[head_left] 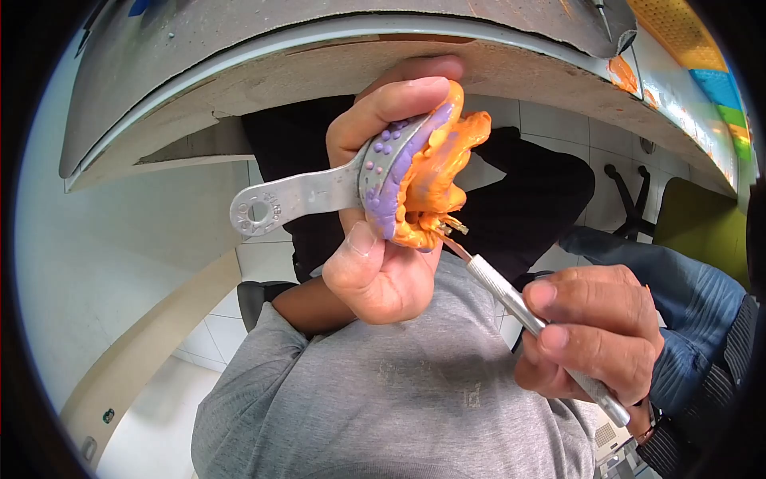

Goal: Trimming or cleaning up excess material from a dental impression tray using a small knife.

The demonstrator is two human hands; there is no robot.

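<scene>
My left hand (383, 287) grips a metal dental impression tray (297, 203) from behind and around its side, its perforated handle pointing left. The tray carries purple material (385, 206) along its rim and lumpy orange impression material (439, 172) facing right, with small brass-coloured pieces (456, 227) sticking out low on that side. My right hand (594, 335) is closed around a slim knurled metal knife (500, 283). The narrow blade meets the lower orange edge beside the brass pieces; its very tip is hard to make out.
A bench with a grey mat (239, 28) and orange-smeared edge spans the top, holding a thin metal tool (602, 22) and a yellow perforated object (670, 28). At right are a green chair (694, 219) and another person's denim-clad leg (686, 303). A white panel (104, 263) stands left.
</scene>
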